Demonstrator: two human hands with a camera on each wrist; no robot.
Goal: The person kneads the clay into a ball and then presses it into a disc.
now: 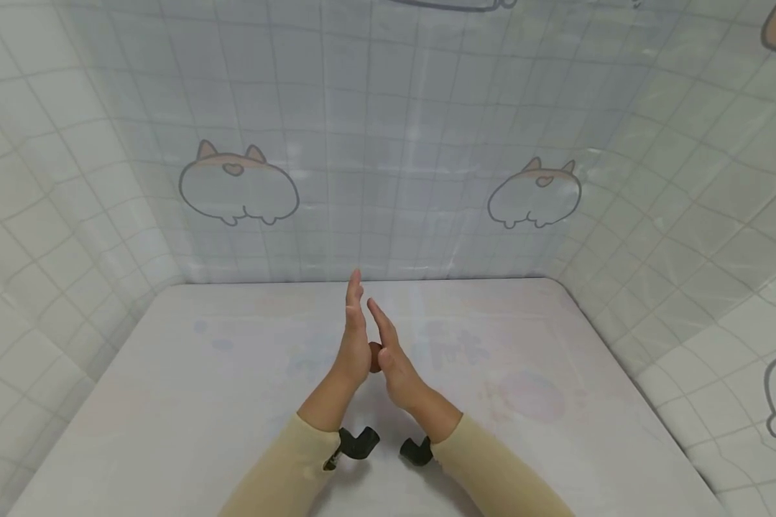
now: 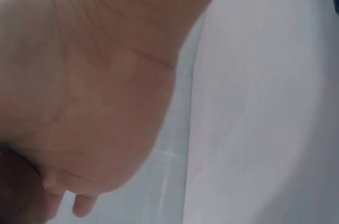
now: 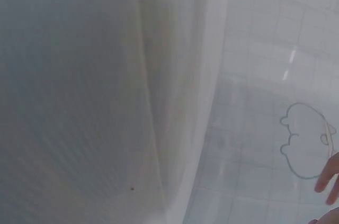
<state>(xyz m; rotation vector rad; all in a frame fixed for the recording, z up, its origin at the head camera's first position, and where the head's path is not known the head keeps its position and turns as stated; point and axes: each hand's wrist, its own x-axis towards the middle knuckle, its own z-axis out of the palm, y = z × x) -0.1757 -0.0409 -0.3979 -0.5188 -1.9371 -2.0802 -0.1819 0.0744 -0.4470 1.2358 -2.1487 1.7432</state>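
Observation:
Between the two palms sits a small brown ball [image 1: 375, 357], partly covered by both hands. My left hand [image 1: 354, 348] stands upright with straight fingers, its palm against the ball's left side. From the other side, my right hand [image 1: 399, 370] leans inward, fingers straight, its palm at the ball's right side. In the left wrist view the left palm [image 2: 106, 91] fills the upper left, and part of a brown rounded surface shows in the lower left corner. Only a few fingertips [image 3: 329, 179] appear at the right edge of the right wrist view.
Below the hands lies a white table [image 1: 200, 402] with faint printed patterns. A tiled-pattern sheet with cartoon animal drawings [image 1: 239, 183] rises behind and along both sides. Black camera mounts [image 1: 360, 444] stick out from the cream sleeves [image 1: 284, 467].

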